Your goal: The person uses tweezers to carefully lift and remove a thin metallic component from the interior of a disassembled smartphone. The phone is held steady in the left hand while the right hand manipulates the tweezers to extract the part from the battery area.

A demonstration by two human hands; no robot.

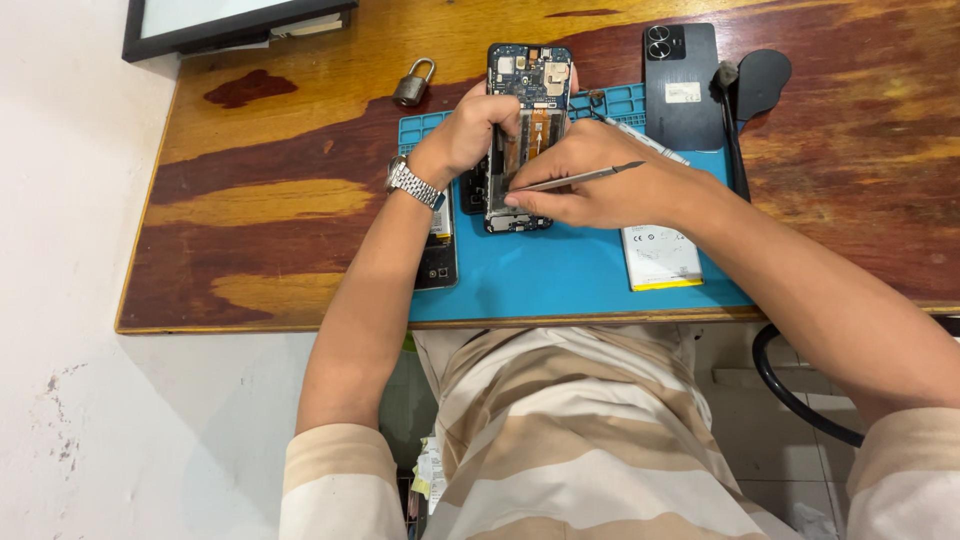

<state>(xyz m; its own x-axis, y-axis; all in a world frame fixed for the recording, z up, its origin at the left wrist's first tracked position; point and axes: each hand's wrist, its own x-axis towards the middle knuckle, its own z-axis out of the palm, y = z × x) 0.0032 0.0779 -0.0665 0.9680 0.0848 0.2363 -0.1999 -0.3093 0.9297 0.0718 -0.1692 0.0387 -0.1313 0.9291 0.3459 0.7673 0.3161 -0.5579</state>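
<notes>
An open phone (527,135) stands on the mat (560,275), near its far edge. The mat lies on the table (250,200). The left hand (470,130) holds the phone from the left. The right hand (590,185) is on its right, with a thin tool (585,178) touching the phone's near end. A padlock (413,84) sits left of the phone, off the mat. A back cover (683,85) lies to the right. A battery (658,255) lies under the right wrist

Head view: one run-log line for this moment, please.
left hand: steadies opened phone | right hand: thin metal pry tool at phone's lower edge | surface: blue rubber mat
</notes>
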